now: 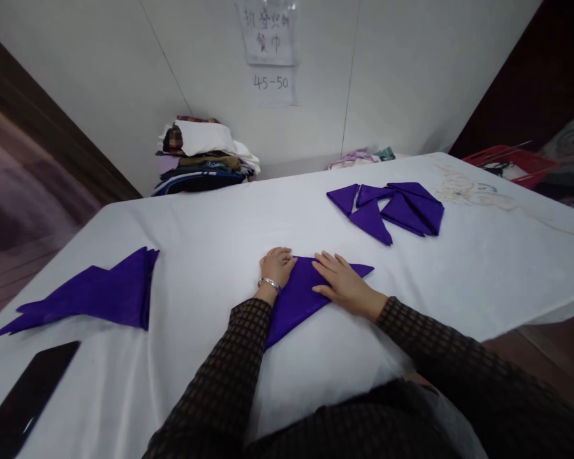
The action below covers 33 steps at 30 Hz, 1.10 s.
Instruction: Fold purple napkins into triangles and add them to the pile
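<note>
A purple cloth napkin (302,294), folded to a triangle, lies on the white-covered table before me. My left hand (276,266), with a bracelet at the wrist, has its bent fingers closed at the napkin's upper left edge; the fingertips are partly hidden. Flat on the napkin's right part rests my right hand (343,280), open with its fingers apart. One pointed corner sticks out to the right beyond that hand, and another points down beside my left forearm.
Folded purple napkins (414,209) lie at the back right, and a layered purple stack (108,290) at the left. A black phone-like slab (29,398) is front left. Beyond the far edge are piled clothes (203,156); a red basket (516,164) stands far right.
</note>
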Motion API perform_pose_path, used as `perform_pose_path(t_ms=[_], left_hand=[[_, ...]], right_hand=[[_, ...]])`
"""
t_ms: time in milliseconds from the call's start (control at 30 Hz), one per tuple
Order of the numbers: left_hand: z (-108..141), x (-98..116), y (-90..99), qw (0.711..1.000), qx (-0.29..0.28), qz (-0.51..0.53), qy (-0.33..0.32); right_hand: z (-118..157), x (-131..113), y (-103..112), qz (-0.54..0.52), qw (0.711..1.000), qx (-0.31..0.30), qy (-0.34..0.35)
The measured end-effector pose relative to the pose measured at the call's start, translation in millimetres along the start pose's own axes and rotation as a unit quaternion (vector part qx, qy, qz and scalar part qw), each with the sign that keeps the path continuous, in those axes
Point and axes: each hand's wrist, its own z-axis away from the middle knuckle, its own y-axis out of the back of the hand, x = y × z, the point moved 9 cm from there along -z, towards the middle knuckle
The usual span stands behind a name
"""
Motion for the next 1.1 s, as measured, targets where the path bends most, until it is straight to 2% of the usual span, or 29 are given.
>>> perform_pose_path(t_ms=[167, 600, 700, 900, 1100], left_hand=[[-3, -1, -0.7, 1.000, 0.007, 0.002, -0.010], [-2, 0, -1.3, 0.997, -0.015, -0.072, -0.007], [-1, 0, -1.8, 0.997, -0.022, -0.076, -0.001], [-1, 0, -0.8, 0.997, -0.025, -0.071, 0.005], [1, 1, -0.2, 0.998, -0.022, -0.060, -0.001]], right_hand=[[1, 7, -27, 0.013, 0.998, -0.060, -0.023], [4, 10, -24, -0.002, 0.996, -0.072, -0.050], [18, 24, -18, 0.010, 0.994, -0.069, -0.084], [69, 64, 3, 0.070, 0.984, -0.057, -0.153], [92, 79, 11, 0.109, 0.979, -0.060, -0.162]])
